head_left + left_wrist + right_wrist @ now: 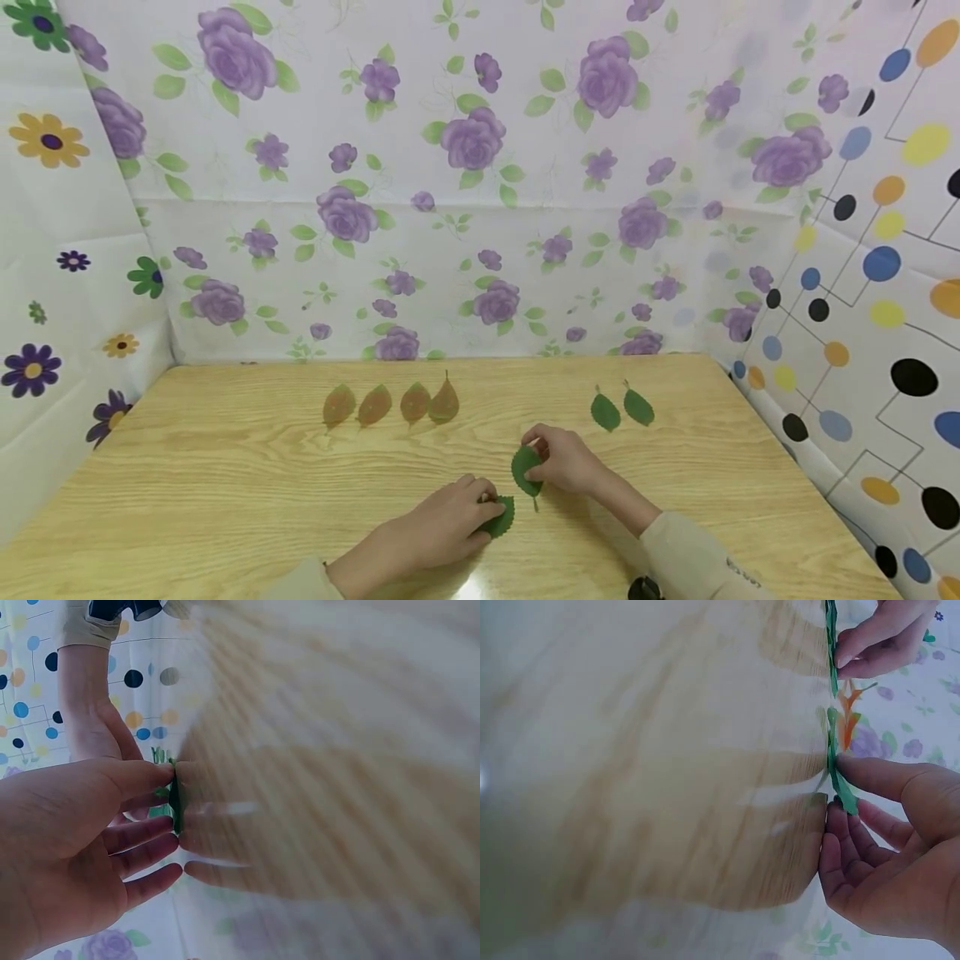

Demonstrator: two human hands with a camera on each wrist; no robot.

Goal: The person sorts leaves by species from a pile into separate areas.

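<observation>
My left hand (453,521) is low over the table, thumb and fingertips around the edges of a green toothed leaf (501,518). In the left wrist view that leaf (175,799) appears edge-on against the tabletop, the thumb at one end and fingers at the other. Just to its right, my right hand (566,461) pinches a second green leaf (525,469), its stem pointing toward me. Seen from the right wrist, this leaf (838,772) has one end bent up between the thumb and fingers.
Toward the back left, several reddish-brown leaves (377,406) stand in a row, the last one (445,403) with its stem pointing away. Two green leaves (606,412) lie at the back right. Patterned sheets (480,250) enclose the wooden table (262,483) behind and at both sides.
</observation>
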